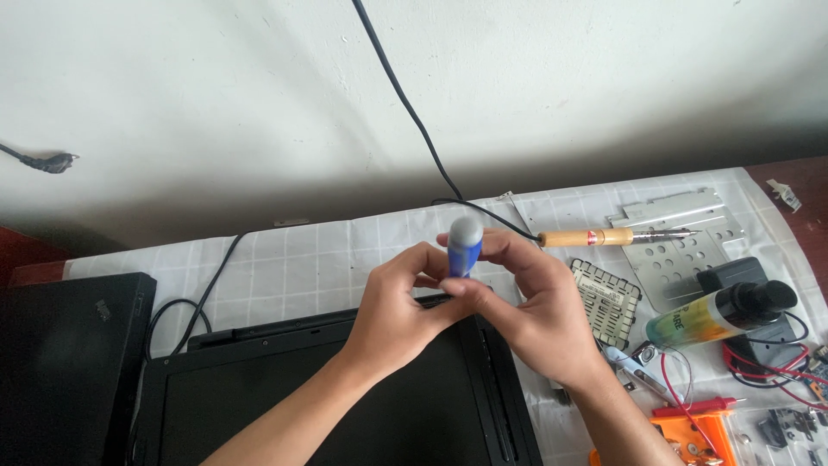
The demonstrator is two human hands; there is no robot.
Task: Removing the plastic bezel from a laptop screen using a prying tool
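Note:
Both my hands meet over the far edge of a black laptop [285, 406] that lies on a white checked cloth [293, 259]. My right hand [539, 311] grips a screwdriver [464, 246] with a blue handle and a grey cap, held upright. The tool's tip is hidden behind my fingers. My left hand [397, 306] curls around the lower part of the screwdriver, at the laptop's back edge.
A wooden-handled soldering iron [604, 236] with a black cable lies on perforated metal plates [681, 246]. A small bottle [720, 312], a vented black part [606, 302], an orange tool [690, 431] and red wires sit right. A second black laptop [60, 362] lies left.

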